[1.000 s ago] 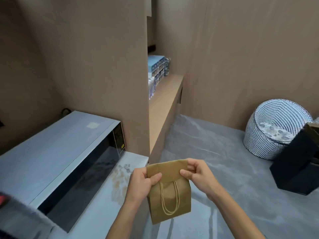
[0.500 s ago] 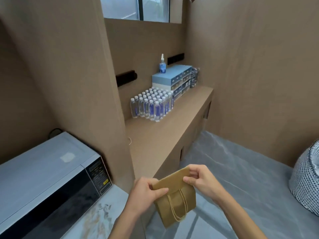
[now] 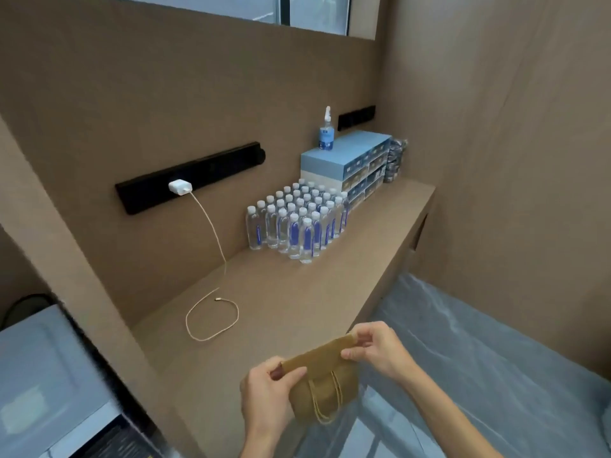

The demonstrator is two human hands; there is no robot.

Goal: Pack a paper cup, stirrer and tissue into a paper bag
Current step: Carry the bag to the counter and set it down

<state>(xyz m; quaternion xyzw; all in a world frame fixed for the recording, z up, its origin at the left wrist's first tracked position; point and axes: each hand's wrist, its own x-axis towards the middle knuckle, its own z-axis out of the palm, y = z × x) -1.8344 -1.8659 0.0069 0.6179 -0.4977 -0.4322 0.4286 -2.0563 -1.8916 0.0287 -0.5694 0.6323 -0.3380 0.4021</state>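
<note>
A small brown paper bag with twine handles hangs in the air in front of me, beside the near end of a brown counter. Its top is folded over. My left hand pinches the left end of the fold and my right hand pinches the right end. No paper cup, stirrer or tissue is in view; the bag's inside is hidden.
A block of several water bottles stands on the counter, with stacked blue boxes and a spray bottle behind. A white charger and looped cable lie near me. A microwave sits at lower left.
My view has swung up and left, from the floor and a beanbag to the counter and bottles. Both hands keep holding the bag's folded top, now carried close to the counter's edge.
</note>
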